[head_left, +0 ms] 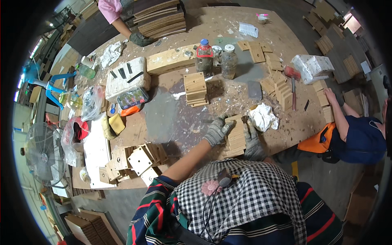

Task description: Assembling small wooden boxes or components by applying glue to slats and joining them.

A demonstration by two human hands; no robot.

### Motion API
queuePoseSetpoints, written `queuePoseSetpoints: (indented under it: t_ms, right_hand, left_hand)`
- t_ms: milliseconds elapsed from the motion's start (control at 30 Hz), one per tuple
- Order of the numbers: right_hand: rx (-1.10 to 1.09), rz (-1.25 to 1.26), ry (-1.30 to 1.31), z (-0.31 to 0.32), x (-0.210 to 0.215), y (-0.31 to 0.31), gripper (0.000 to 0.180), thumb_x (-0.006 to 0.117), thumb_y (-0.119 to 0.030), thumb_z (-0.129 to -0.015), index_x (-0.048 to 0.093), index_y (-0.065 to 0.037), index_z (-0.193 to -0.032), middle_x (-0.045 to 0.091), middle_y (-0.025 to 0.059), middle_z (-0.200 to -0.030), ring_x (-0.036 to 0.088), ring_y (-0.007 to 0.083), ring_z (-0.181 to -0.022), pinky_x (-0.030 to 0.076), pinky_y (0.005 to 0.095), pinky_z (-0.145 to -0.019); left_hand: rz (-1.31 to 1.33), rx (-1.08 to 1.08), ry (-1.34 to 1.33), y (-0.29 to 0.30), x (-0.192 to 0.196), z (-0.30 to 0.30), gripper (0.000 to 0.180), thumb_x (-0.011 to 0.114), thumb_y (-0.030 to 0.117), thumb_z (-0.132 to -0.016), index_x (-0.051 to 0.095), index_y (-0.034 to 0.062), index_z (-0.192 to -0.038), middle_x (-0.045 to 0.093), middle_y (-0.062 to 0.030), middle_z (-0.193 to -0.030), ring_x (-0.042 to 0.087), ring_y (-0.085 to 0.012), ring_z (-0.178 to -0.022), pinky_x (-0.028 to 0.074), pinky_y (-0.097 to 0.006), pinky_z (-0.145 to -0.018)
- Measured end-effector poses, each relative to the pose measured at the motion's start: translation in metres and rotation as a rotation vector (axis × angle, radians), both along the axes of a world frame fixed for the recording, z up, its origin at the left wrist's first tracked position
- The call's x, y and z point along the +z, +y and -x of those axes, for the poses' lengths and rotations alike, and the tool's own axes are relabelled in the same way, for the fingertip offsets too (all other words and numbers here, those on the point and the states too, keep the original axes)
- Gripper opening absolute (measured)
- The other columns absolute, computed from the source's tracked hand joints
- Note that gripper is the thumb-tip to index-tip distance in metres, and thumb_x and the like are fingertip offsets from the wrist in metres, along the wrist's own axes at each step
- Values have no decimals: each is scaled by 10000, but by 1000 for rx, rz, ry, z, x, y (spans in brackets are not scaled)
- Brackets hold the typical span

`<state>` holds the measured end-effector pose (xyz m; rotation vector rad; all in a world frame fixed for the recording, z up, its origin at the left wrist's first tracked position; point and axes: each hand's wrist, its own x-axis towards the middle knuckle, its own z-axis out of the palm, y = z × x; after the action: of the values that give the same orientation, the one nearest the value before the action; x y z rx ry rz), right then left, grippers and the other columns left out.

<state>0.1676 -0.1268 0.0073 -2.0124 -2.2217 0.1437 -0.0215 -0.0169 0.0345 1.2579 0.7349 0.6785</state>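
The stack of wooden plates [235,139] lies between both hands at the near edge of the surface [163,122], long axis pointing away from the person. The left hand [217,131] has its fingers bent, gripping it; the right hand [254,143] lies alongside, grip I cannot tell. One mallet [293,98], two large jars [229,65]

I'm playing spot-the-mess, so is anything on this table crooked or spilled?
Yes. The wooden pieces at the table's near left lie jumbled and tilted, which looks odd compared with the tidier stack in the middle. The tabletop has grey patches and pale specks, but I can't tell whether anything was spilled.
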Motion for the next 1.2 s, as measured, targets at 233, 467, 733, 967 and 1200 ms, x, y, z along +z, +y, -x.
queuePoseSetpoints:
  t_ms: [233, 467, 733, 967, 1200]
  right_hand:
    - [259, 289, -16, 15, 90, 26, 1124, 601, -651, -647, 116, -47, -1461, 36, 294, -1480, 20, 448, -1382, 60, 479, -1126]
    - [357, 293, -73, 17, 103, 33, 1209, 565, -711, -631, 108, 89, -1414, 69, 331, -1456, 48, 458, -1372, 30, 488, -1127]
    - [312, 337, -172, 22, 114, 33, 1220, 566, -712, -629, 109, 111, -1403, 83, 330, -1454, 45, 454, -1373, 6, 476, -1128]
    - [547, 527, -366, 33, 161, 81, 1294, 703, -664, -546, 120, 98, -1413, 66, 291, -1487, 33, 399, -1396, 36, 446, -1135]
    - [544, 624, -344, 39, 154, 86, 1354, 735, -666, -494, 93, 78, -1425, 86, 300, -1481, 71, 413, -1390, 74, 484, -1124]
  left_hand:
    - [-630, -63, 586, 0, 56, 8, 751, 725, 343, -733, 393, 60, -1344, 428, -214, -1261, 465, -354, -1152, 404, -396, -978]
    - [-867, -624, 1161, -14, 87, 8, 1254, 791, 491, -533, 89, -11, -1443, 50, -336, -1460, 99, -502, -1352, 94, -543, -1102]
    - [-859, -590, 1168, -25, 95, -1, 1198, 748, 505, -579, 124, -89, -1413, 86, -368, -1442, 102, -482, -1363, 93, -530, -1107]
    - [-885, -561, 1080, -26, 81, 6, 1279, 737, 572, -567, 74, -152, -1386, 49, -383, -1435, 40, -496, -1360, 57, -484, -1124]
    - [-648, -219, 710, -52, 64, 26, 1360, 770, 573, -550, -41, -98, -1410, -1, -343, -1459, 64, -412, -1388, 147, -423, -1124]
